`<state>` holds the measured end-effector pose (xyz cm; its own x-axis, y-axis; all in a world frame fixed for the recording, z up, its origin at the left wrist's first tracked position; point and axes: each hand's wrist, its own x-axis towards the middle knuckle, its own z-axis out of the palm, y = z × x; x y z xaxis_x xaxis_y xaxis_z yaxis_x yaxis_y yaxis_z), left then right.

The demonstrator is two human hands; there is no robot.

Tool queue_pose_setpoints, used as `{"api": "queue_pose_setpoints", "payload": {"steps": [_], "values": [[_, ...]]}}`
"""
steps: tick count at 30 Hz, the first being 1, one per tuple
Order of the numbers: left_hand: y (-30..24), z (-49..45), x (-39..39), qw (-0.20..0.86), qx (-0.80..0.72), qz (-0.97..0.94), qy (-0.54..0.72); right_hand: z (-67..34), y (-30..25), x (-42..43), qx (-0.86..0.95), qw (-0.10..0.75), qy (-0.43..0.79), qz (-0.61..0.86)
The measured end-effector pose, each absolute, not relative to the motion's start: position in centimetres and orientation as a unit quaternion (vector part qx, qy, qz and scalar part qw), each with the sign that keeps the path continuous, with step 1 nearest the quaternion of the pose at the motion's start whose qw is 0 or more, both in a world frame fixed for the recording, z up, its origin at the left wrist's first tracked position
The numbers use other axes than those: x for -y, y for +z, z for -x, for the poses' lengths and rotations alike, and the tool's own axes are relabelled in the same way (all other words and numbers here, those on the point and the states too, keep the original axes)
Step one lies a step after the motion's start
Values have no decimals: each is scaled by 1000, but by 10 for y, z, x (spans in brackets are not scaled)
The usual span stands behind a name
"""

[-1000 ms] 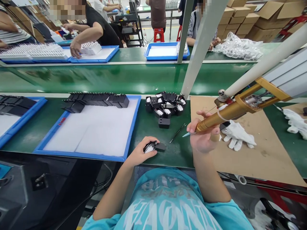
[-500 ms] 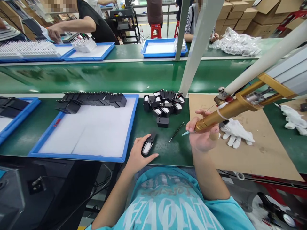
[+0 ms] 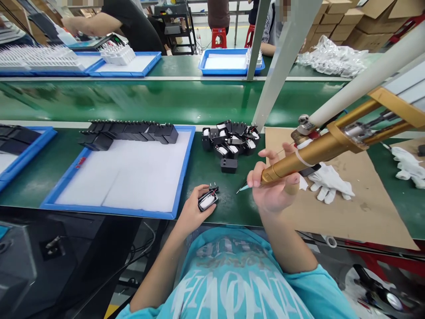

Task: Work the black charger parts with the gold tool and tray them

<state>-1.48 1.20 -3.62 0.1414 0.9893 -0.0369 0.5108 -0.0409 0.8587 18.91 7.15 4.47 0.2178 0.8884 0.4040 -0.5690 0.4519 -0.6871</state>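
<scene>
My left hand (image 3: 194, 207) is closed around an open black power adapter (image 3: 208, 201) just above the green bench. Its white inside faces up, and two metal prongs and a bit of red wire show at its far end. My right hand (image 3: 274, 188) grips a gold glue dispenser (image 3: 292, 165) hanging in from the upper right. The dispenser's teal needle tip (image 3: 244, 188) points left, apart from the adapter. Beyond the hands lies a heap of similar open black adapters (image 3: 232, 141), with one black adapter (image 3: 229, 165) at its near edge.
On the left, a blue tray (image 3: 177, 195) holds a row of black adapters (image 3: 133, 132) along its back. White gloves (image 3: 332, 181) lie on cardboard (image 3: 372, 208) to the right. A slanted white post (image 3: 282, 66) rises behind the bench. Across it, a person (image 3: 129, 24) works near other trays.
My left hand has turned the adapter so its prongs and inside show. My right hand has brought the dispenser left and slightly down, its tip now in front of the tweezers on the bench.
</scene>
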Motion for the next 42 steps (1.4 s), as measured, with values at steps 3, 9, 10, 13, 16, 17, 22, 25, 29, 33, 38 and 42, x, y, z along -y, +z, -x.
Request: {"api": "queue_pose_setpoints", "payload": {"steps": [3, 9, 10, 13, 16, 17, 22, 25, 29, 33, 38, 42], "values": [[-39, 12, -10, 312, -597, -664, 325, -174, 49, -68, 406, 731, 512, 196], [-32, 0, -4, 217, -602, -678, 362, -152, 55, -64, 393, 715, 559, 147], [-28, -2, -4, 207, -598, -684, 362, -150, 56, -63, 392, 716, 560, 142], [-17, -5, -5, 189, -579, -698, 377, -149, 56, -62, 396, 721, 551, 138], [-10, -6, -6, 192, -564, -700, 394, -151, 56, -61, 398, 725, 545, 138], [-9, -7, -6, 195, -563, -698, 398, -152, 57, -61, 399, 725, 544, 137], [-8, -10, -5, 214, -565, -688, 402, -153, 58, -60, 402, 727, 541, 136], [-8, -11, -4, 221, -561, -688, 404, -153, 58, -60, 400, 726, 543, 134], [-7, -11, -4, 215, -562, -690, 403, -152, 58, -59, 390, 730, 543, 145], [-9, -14, -7, 202, -580, -683, 394, -150, 61, -58, 379, 733, 545, 150], [-11, -22, -14, 181, -582, -693, 385, -141, 65, -56, 375, 729, 555, 145], [-12, -28, -18, 180, -547, -699, 424, -135, 68, -54, 375, 729, 556, 137]]}}
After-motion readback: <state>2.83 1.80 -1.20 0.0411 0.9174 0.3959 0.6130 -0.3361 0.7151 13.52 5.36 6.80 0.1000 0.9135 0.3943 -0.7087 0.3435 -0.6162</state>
